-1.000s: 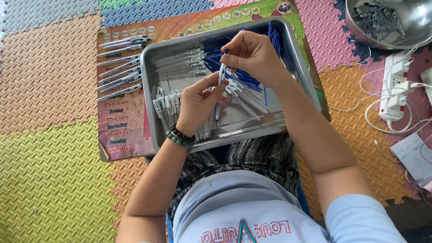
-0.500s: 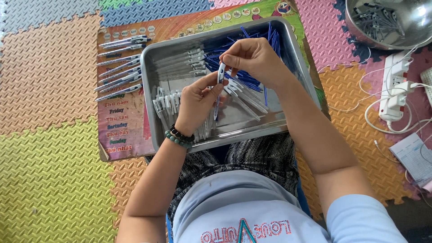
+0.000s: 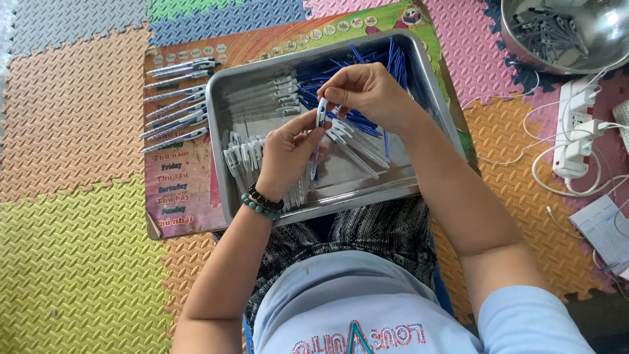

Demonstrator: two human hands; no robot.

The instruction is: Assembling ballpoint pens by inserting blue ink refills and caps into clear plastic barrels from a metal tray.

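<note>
Pen (image 3: 320, 113) tip hidden by left hand (image 3: 288, 154)

A slim pen (image 3: 319, 134) with a white upper cap and a translucent barrel showing a blue core is standing nearly upright above the metal tray (image 3: 341, 200). The left hand (image 3: 287, 152) is gripping its lower barrel, while the right hand (image 3: 367, 92) is pinching the white top end between thumb and fingers (image 3: 334, 98). The cap end is sitting just under the right fingertips; the lower tip is pointing down toward the tray floor, partly hidden behind the left palm.
</note>
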